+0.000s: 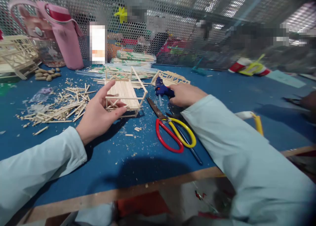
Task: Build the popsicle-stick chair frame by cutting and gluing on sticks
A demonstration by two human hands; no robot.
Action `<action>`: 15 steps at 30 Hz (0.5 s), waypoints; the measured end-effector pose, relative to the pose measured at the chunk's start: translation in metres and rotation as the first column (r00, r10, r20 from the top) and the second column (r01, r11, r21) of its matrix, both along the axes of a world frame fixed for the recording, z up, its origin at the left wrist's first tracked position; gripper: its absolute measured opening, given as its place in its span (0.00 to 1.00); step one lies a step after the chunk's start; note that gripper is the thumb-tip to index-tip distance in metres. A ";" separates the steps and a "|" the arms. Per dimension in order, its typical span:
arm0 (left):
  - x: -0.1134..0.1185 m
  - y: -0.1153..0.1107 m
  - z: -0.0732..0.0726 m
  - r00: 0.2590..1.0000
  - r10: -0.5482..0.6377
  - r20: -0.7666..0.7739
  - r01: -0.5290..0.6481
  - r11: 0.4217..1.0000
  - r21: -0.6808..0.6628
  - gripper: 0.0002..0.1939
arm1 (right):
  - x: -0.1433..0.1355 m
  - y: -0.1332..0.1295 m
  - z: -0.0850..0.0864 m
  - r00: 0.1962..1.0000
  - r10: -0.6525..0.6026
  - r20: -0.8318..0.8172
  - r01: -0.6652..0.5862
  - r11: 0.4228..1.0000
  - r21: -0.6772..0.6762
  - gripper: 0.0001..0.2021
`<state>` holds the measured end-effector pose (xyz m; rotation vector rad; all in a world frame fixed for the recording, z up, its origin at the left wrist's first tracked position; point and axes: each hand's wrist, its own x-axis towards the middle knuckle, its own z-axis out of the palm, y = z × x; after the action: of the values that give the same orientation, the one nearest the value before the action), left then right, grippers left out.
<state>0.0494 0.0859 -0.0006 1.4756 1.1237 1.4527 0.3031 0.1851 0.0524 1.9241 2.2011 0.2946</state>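
Observation:
A small wooden stick frame [127, 91] with a slatted floor stands on the blue table. My left hand [98, 112] is at its left front corner, thumb along the front and fingers reaching over the side, closed on the frame. Right of the frame, my right hand [186, 93] has its fingers wrapped round the handle of a blue glue gun [161, 88]. Scissors [170, 130] with one red and one yellow handle lie just in front of the glue gun, over a dark thin tool [194, 153].
Stick offcuts [71, 106] lie at the left, with peanuts [46, 74] behind. A pink bottle [67, 38] and a larger stick structure [17, 56] stand at the back left. Bagged sticks [134, 57] lie by the mesh screen. A dark hand [308, 102] shows at the right edge.

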 end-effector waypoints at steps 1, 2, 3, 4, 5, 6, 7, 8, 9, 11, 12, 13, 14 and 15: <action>0.000 0.000 0.000 1.000 -0.003 -0.004 0.003 1.000 -0.004 0.44 | 0.002 0.006 -0.006 1.000 -0.008 0.017 0.008 1.000 0.004 0.23; -0.001 0.000 0.000 1.000 -0.007 -0.009 0.007 1.000 -0.007 0.44 | 0.002 0.011 -0.012 1.000 -0.014 0.016 0.013 1.000 0.021 0.23; -0.001 0.000 0.000 1.000 -0.013 -0.015 0.013 1.000 -0.008 0.44 | 0.002 0.013 -0.017 1.000 -0.018 0.004 0.018 0.998 0.053 0.23; -0.001 0.000 0.000 1.000 -0.019 -0.021 0.019 1.000 -0.008 0.44 | 0.002 0.014 -0.021 1.000 -0.026 -0.005 0.027 0.996 0.083 0.23; -0.001 0.000 0.000 0.999 -0.022 -0.025 0.022 1.000 -0.007 0.44 | 0.002 0.014 -0.024 0.999 -0.033 -0.012 0.034 0.994 0.108 0.23; -0.001 0.000 0.000 0.999 -0.023 -0.028 0.023 1.000 -0.005 0.44 | 0.002 0.014 -0.025 0.999 -0.032 -0.029 0.036 0.991 0.129 0.24; -0.001 0.000 0.000 0.999 -0.022 -0.029 0.022 1.000 -0.003 0.43 | 0.003 0.013 -0.026 0.998 -0.024 -0.060 0.032 0.988 0.149 0.24; -0.001 0.000 0.000 0.999 -0.019 -0.029 0.019 1.000 -0.001 0.43 | 0.004 0.013 -0.025 0.994 -0.008 -0.107 0.026 0.985 0.169 0.23; -0.001 -0.001 0.000 0.999 -0.016 -0.028 0.016 1.000 0.001 0.42 | 0.005 0.013 -0.025 0.984 0.011 -0.178 0.024 0.981 0.193 0.22; 0.000 -0.001 0.000 1.000 -0.011 -0.023 0.011 1.000 0.006 0.41 | 0.008 0.014 -0.023 0.898 0.026 -0.439 0.089 0.967 0.240 0.17; 0.000 -0.001 0.000 1.000 -0.008 -0.018 0.009 1.000 0.009 0.41 | 0.009 0.015 -0.022 0.814 0.021 -0.581 0.149 0.958 0.244 0.14; 0.000 -0.001 0.000 1.000 -0.006 -0.012 0.006 1.000 0.013 0.41 | 0.011 0.015 -0.021 0.715 0.006 -0.699 0.213 0.950 0.227 0.11; 0.001 -0.001 0.000 1.000 -0.003 -0.006 0.003 1.000 0.015 0.40 | 0.012 0.016 -0.022 0.615 -0.016 -0.788 0.269 0.944 0.191 0.08; 0.001 -0.001 0.000 1.000 -0.001 -0.001 0.001 1.000 0.014 0.40 | 0.013 0.015 -0.022 0.530 -0.041 -0.847 0.304 0.942 0.145 0.06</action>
<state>0.0502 0.0852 -0.0011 1.4864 1.1149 1.4618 0.3161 0.2005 0.0306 2.8652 2.5141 -0.5314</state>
